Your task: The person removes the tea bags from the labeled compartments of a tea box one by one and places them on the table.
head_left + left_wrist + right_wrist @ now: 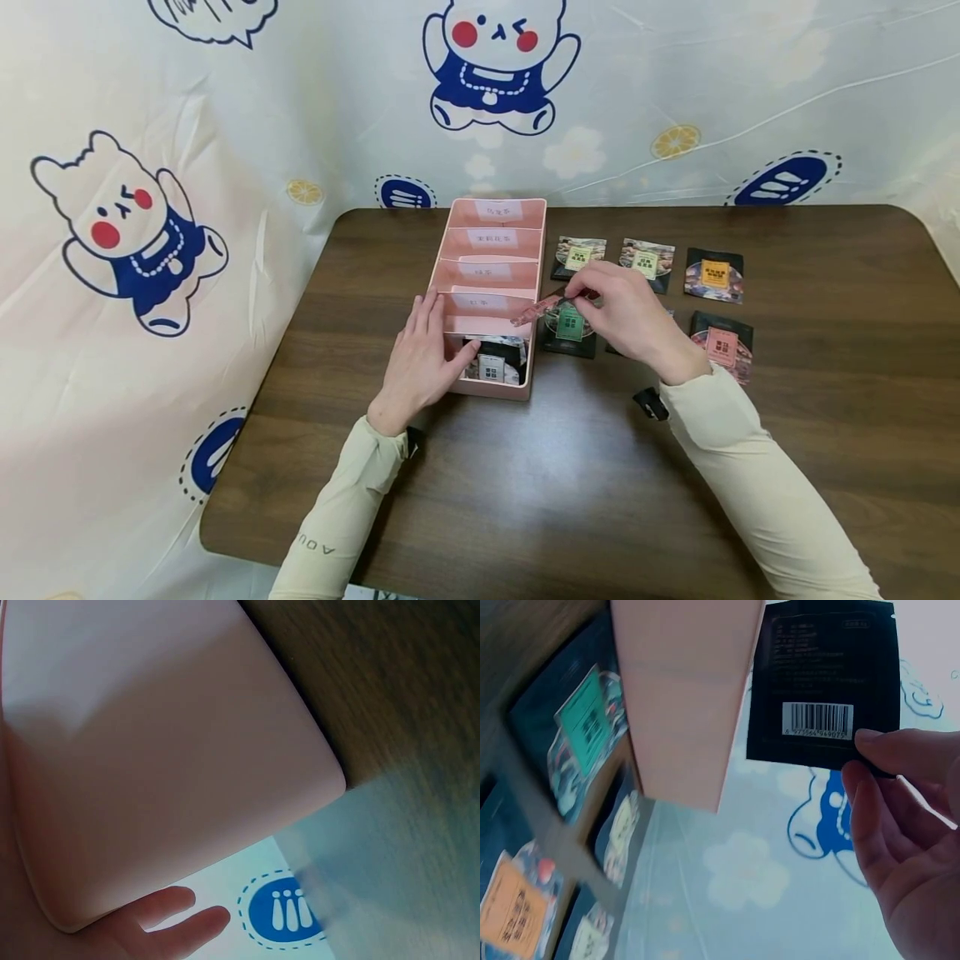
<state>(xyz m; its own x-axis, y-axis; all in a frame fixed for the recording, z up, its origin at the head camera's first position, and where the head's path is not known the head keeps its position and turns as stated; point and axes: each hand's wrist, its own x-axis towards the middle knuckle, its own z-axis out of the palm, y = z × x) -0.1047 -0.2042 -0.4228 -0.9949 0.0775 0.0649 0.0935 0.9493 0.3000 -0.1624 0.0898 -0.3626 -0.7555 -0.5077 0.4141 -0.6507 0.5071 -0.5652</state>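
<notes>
My right hand (pixel 626 312) pinches a tea sachet (pixel 817 682) between thumb and fingers. Its back is black with a barcode, and its front shows pink in the head view, tilted over the right rim of the long pink divided box (pixel 487 389). Along the box's left side rests my left hand (pixel 420 358), fingers straight, with the thumb reaching over the front compartment. Inside that compartment lies a black-and-white sachet (pixel 492 367). The left wrist view shows fingertips (pixel 206 930) past the box's outer wall.
Right of the box lie several sachets on the brown table (pixel 495 492), among them a green-labelled one (pixel 570 325), an orange-labelled one (pixel 714 275) and a pink-labelled one (pixel 722 346). White label strips mark the box's rear compartments. A printed cloth (pixel 360 100) hangs behind.
</notes>
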